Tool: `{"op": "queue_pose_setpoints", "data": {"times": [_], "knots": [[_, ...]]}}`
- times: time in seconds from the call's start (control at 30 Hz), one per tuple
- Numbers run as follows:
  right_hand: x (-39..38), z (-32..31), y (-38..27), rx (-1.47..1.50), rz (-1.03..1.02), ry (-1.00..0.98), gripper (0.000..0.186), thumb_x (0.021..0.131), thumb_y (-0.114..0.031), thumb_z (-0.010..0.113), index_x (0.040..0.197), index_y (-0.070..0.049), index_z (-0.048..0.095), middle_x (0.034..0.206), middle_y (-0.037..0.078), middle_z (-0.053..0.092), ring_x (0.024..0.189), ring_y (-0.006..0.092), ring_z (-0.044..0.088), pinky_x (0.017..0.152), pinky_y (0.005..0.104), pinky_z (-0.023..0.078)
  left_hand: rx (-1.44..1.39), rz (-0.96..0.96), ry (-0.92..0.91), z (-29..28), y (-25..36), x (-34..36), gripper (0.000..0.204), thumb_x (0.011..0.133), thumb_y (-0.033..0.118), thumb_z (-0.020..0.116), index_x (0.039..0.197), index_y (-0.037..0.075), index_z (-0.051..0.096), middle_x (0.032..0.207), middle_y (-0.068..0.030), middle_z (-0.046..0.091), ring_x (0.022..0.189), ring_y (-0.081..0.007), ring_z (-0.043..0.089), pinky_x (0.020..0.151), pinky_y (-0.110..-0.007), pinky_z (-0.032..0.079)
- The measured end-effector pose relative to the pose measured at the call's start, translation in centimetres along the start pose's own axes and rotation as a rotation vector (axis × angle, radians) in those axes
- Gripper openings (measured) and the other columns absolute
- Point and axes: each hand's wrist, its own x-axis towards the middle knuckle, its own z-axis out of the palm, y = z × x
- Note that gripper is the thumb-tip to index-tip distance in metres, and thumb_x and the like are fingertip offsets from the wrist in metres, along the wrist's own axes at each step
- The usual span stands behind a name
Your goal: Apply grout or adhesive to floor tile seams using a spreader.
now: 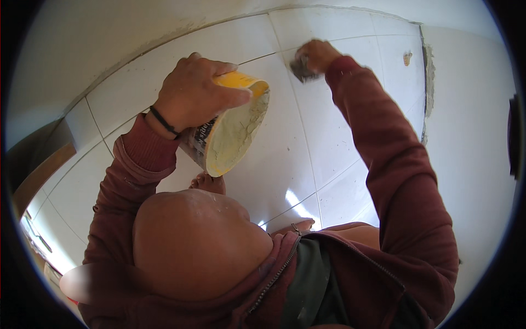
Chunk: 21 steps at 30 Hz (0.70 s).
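My left hand [194,90] grips the rim of a yellow and dark plastic tub [208,131], thumb and fingers on either side of its edge. The tub is tilted, its mouth facing right, and pale greenish paste [235,134] coats the inside. Farther off to the right, my right hand [320,54] is closed around a small dark grey, flat scraper-like tool [303,71]. That tool is close to a joint line in the white floor tiles [285,131]; motion blur hides its exact kind and whether it touches the tile.
A wall [131,33] with a rough lower edge runs along the far side, and another wall [466,109] stands at right. A small brownish patch [407,58] marks a tile at far right. My bare foot [208,183] and bent knee [192,236] are nearby. A brown wooden edge [44,175] lies at left.
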Motion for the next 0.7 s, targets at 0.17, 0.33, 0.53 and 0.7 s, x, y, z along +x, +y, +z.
{"op": "queue_pose_setpoints", "data": {"times": [0.17,0.33,0.53,0.7], "knots": [[-11.1,1.4,-1.5,1.318,0.233,0.032,0.053,0.052,0.007,0.039,0.101,-0.004,0.058,0.087,0.005,0.060,0.081,0.0138,0.055,0.063,0.0220,0.043,-0.562,-0.167,-0.145,-0.6,-3.4,0.9,0.041,0.074,0.031,0.056,0.097,-0.003,0.061,0.077,-0.0128,0.062,0.072,-0.0160,0.056,0.069,-0.027,0.044],[-13.5,3.2,-4.3,1.280,0.124,0.327,0.053,0.053,0.006,0.040,0.102,-0.004,0.058,0.086,0.005,0.060,0.084,0.0138,0.054,0.067,0.0218,0.043,-0.767,-0.195,-0.203,2.3,-2.6,2.3,0.039,0.076,0.027,0.055,0.097,-0.005,0.061,0.082,-0.0077,0.063,0.070,-0.0120,0.055,0.068,-0.024,0.044],[-0.9,1.5,-2.1,0.779,0.208,0.584,0.036,0.065,-0.012,0.056,0.100,-0.008,0.060,0.094,0.018,0.059,0.090,0.0322,0.056,0.079,0.0374,0.045,-0.718,-0.094,-0.316,3.9,0.7,3.3,0.042,0.070,0.017,0.059,0.105,-0.007,0.057,0.084,-0.0104,0.064,0.075,-0.0134,0.057,0.072,-0.025,0.045],[3.5,0.6,-4.0,0.533,0.257,0.441,0.036,0.068,-0.017,0.055,0.104,-0.010,0.057,0.107,0.015,0.056,0.106,0.0346,0.048,0.087,0.0423,0.042,-0.412,-0.057,-0.228,3.8,2.3,2.9,0.049,0.064,0.028,0.064,0.102,-0.003,0.060,0.082,-0.0166,0.063,0.074,-0.0212,0.059,0.073,-0.027,0.046]]}}
